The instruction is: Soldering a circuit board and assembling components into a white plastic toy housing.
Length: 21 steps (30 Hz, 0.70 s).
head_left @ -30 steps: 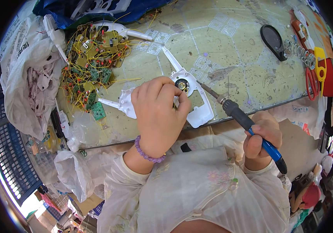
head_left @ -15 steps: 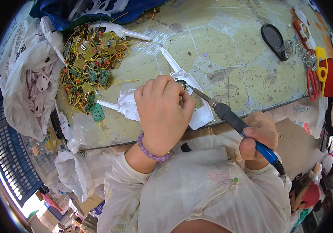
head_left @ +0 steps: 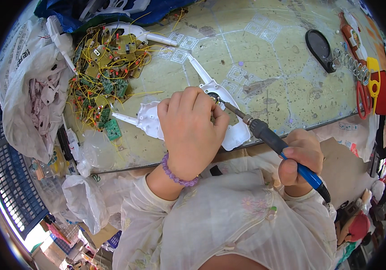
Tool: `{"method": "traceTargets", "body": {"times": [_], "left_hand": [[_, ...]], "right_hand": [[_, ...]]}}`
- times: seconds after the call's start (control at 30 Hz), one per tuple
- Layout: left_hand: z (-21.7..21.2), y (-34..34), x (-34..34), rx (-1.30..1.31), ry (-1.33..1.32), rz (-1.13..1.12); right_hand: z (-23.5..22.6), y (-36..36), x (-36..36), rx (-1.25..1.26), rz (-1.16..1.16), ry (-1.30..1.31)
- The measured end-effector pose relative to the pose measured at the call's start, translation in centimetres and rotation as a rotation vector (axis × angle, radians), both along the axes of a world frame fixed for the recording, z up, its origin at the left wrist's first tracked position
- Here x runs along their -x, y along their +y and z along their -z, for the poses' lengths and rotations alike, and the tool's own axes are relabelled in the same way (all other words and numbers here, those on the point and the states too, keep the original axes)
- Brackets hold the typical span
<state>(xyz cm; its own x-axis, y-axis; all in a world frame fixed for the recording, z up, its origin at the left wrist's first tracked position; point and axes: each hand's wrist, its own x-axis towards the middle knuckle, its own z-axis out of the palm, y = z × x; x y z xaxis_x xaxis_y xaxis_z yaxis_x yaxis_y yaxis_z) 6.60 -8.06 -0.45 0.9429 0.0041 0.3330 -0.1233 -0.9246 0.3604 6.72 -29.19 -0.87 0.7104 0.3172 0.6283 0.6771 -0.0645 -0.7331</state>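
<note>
Worktable point(head_left: 292, 85), its pale green top stained and speckled, holds a white plastic shell point(head_left: 238, 136) by its front edge. Far left of the shell slumps a white bag point(head_left: 20, 96) of plastic pieces; between the two sits a heap of circuit boards point(head_left: 107, 72) tangled in yellow wire. A soldering iron point(head_left: 268, 136) slants in from the shell's right. The person's left hand point(head_left: 190, 128) bends over the shell's left side, fingers curled and thumb drawn in; its fingertips are hidden, so whether it pinches anything cannot be told. The right hand point(head_left: 303, 155), right of the shell, grasps the iron's blue handle. Just left of the shell, a second shell point(head_left: 150, 121) lies partly behind the left hand. Well to the shell's right rest a black oval frame point(head_left: 319, 47) and a metal spring point(head_left: 351, 66). In the shell, a dark round part point(head_left: 214, 95) sits at the iron's tip, contact unclear.
</note>
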Motion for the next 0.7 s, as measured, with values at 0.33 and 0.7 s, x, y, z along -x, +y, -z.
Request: {"method": "traceTargets", "body": {"times": [0.33,0.7], "left_hand": [[0.1,0.0,-0.1,0.014,-0.004,0.001],[0.1,0.0,-0.2,0.011,-0.026,-0.005]], "right_hand": [[0.3,0.2,0.0,-0.033,0.024,-0.019],[-0.8,0.8,-0.6,0.007,0.081,-0.06]]}}
